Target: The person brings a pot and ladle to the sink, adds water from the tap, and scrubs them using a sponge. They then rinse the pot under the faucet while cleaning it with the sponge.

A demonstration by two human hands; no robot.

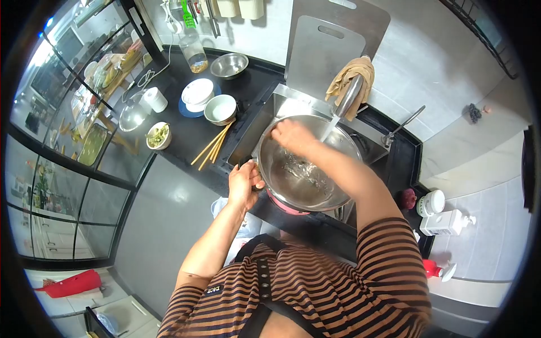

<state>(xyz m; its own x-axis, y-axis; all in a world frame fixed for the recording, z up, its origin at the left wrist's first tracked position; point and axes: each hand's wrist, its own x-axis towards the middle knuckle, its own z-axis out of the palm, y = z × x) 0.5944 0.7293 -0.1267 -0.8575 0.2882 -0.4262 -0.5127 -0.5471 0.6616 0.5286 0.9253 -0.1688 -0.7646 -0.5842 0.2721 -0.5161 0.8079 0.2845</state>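
A large steel pan (pixel 338 197) is held over the sink (pixel 245 141), with water running into it from the faucet (pixel 350 97). My left hand (pixel 243 183) is wrapped round the dark handle at the pan's left side. Inside the pan's upper left part, my right hand (pixel 293 137) is against the inner wall, its fingers bent together; whether they hold anything is hidden. Some water (pixel 307 172) swirls in the bottom of the pan. A tan cloth (pixel 360 70) hangs over the faucet.
Left of the sink are chopsticks (pixel 214 147), a pale bowl (pixel 220 109), stacked white dishes (pixel 198 93), a steel bowl (pixel 229 66) and a bowl of greens (pixel 159 136). Cutting boards (pixel 324 56) lean behind. Bottles (pixel 445 223) stand at the right.
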